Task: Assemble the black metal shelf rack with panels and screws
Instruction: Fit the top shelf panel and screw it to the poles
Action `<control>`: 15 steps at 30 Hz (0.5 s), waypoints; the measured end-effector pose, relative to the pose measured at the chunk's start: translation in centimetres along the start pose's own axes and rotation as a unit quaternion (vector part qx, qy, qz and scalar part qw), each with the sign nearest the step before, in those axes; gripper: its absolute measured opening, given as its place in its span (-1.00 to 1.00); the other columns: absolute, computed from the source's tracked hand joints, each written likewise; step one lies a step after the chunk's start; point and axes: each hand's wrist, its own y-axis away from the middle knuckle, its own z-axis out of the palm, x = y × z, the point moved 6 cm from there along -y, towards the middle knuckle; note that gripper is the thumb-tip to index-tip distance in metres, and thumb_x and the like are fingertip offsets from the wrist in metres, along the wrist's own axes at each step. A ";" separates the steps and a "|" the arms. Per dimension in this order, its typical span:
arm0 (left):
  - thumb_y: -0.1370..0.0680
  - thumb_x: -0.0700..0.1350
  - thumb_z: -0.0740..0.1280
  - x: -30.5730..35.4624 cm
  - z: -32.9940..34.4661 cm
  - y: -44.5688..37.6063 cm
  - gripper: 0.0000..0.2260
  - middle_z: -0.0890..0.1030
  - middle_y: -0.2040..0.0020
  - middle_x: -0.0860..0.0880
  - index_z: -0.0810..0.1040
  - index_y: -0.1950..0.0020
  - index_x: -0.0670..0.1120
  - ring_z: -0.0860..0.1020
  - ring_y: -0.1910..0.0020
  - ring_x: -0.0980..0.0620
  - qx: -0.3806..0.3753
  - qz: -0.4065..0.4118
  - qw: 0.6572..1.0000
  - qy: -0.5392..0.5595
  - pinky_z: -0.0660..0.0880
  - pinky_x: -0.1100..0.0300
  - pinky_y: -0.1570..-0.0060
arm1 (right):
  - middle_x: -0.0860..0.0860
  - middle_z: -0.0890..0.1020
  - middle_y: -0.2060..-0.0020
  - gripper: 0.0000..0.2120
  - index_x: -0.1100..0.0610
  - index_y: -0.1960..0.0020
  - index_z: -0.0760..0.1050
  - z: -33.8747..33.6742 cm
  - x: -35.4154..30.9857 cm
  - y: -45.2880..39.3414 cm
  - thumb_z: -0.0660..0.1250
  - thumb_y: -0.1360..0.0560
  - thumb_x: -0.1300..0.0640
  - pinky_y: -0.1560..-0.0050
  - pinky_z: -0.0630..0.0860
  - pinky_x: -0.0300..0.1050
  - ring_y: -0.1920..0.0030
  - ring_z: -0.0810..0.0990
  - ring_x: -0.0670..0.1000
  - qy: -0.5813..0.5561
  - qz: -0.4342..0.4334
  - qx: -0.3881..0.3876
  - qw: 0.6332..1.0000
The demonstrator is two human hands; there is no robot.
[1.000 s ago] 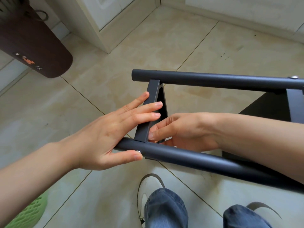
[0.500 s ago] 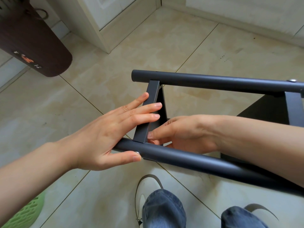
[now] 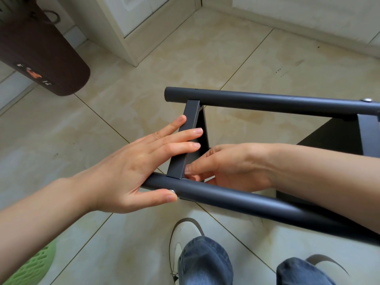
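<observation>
While my left hand (image 3: 131, 169) lies flat against the panel (image 3: 186, 140), thumb on the tube (image 3: 236, 200), my right hand (image 3: 230, 165) pinches the panel's lower edge.

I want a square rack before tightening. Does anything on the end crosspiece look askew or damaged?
Nothing stands out. The crosspiece spans both tubes, near tube and far tube, with no visible dents. The right hand hides its inner lower joint.

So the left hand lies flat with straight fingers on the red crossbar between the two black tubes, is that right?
Not quite: the crossbar is black, not red, as the head view shows. The left hand does lie flat with straight fingers on it, between the two black tubes.
</observation>
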 end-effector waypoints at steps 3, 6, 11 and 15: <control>-0.58 0.17 0.28 0.0 0.0 0.0 -0.39 0.15 -0.64 0.03 0.25 -0.56 -0.05 -0.01 -0.63 -0.09 0.002 -0.001 1.000 -0.002 0.14 0.00 -0.53 | 0.04 0.56 0.28 -0.69 0.11 0.34 0.59 0.1 0.1 -0.1 0.33 -0.58 0.12 0.17 0.53 -0.22 0.27 0.53 -0.04 0.009 0.003 0.007 1.000; -0.59 0.21 0.23 0.1 -0.1 0.0 -0.39 0.15 -0.64 0.03 0.24 -0.56 -0.04 -0.01 -0.63 -0.10 0.003 0.000 1.000 -0.015 0.11 -0.08 -0.53 | 0.01 0.54 0.31 -0.69 0.11 0.34 0.56 0.2 0.2 -0.2 0.32 -0.58 0.12 0.30 0.53 -0.30 0.32 0.51 -0.07 0.014 0.013 0.013 1.000; -0.60 0.24 0.19 0.2 -0.2 -0.1 -0.40 0.15 -0.64 0.04 0.24 -0.56 -0.03 0.00 -0.63 -0.09 0.003 0.002 0.999 -0.034 0.05 -0.14 -0.54 | -0.02 0.54 0.34 -0.71 0.07 0.33 0.55 0.0 0.3 -0.3 0.29 -0.56 0.12 0.15 0.50 -0.20 0.30 0.50 -0.06 0.004 0.018 0.008 1.000; -0.60 0.21 0.21 0.3 -0.3 -0.1 -0.40 0.15 -0.64 0.04 0.24 -0.56 -0.03 0.00 -0.63 -0.09 0.002 -0.001 1.000 -0.029 0.06 -0.14 -0.53 | -0.03 0.54 0.35 -0.78 0.09 0.24 0.57 0.0 0.4 -0.4 0.29 -0.56 0.11 0.13 0.47 -0.18 0.30 0.50 -0.05 -0.004 0.032 0.011 0.999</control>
